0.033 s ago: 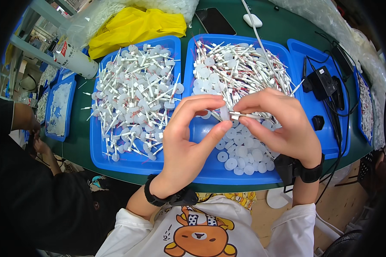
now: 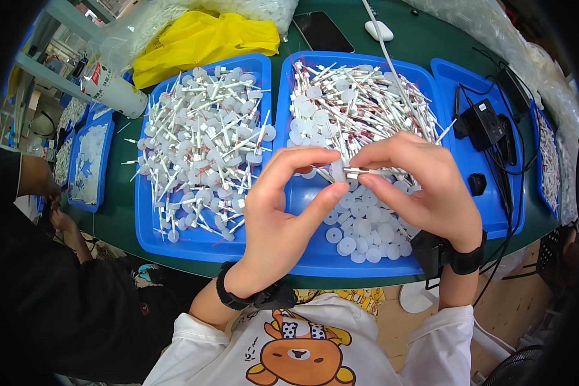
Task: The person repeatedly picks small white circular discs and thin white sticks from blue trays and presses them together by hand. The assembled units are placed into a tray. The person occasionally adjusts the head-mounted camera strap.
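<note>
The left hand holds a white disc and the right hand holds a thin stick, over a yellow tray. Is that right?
Not quite: the head view shows a blue tray, not yellow. The left hand does hold the disc, and the right hand the stick.

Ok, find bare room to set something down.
Bare green tabletop shows right of the white rounded object, beyond the middle tray, and between the left tray and small far-left tray. Left and middle trays are crowded with white sticks and discs.

Bright, sharp (edges curved, dark).
</note>
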The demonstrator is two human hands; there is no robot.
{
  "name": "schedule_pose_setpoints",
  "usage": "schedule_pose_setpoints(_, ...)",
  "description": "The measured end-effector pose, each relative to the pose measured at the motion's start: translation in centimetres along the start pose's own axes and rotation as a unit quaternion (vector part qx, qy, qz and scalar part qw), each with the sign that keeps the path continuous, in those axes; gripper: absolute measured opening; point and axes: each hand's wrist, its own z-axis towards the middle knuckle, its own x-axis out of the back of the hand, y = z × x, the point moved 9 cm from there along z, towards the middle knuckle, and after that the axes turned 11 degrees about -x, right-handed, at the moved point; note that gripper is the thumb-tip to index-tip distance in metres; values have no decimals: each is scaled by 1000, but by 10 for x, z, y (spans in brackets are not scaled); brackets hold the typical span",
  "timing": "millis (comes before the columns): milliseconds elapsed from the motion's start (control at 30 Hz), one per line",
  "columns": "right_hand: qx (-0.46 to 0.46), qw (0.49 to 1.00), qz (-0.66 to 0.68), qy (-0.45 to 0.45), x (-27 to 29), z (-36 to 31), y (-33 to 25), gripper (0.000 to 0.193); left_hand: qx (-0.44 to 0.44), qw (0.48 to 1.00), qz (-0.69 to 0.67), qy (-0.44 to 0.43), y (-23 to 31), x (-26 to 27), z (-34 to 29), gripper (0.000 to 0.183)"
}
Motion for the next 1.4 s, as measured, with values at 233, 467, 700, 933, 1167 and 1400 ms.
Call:
schedule_pose_setpoints(233,8,1000,-7,12,3,0,-4,17,-3,1000,-23,16,1,1,-1,33)
schedule_pose_setpoints(467,-61,995,77,-27,-4,-1,4,9,-62,998,16,14,10,5,0,31)
schedule_pose_setpoints(700,-94,982,140,-89,-9,-1,6,5,-81,997,-16,3,13,3,0,30)
schedule_pose_setpoints(933,-172,948,222,-149,-19,-4,20,10,-78,996,11,-33,13,-3,1,32)
schedule_pose_setpoints(1167,-253,894,308,-204,-28,-8,26,10,-72,997,-11,-34,12,-4,0,31)
schedule_pose_setpoints(1400,-302,882,310,-189,-31,-7,31,13,-13,1000,17,-19,7,-4,0,26)
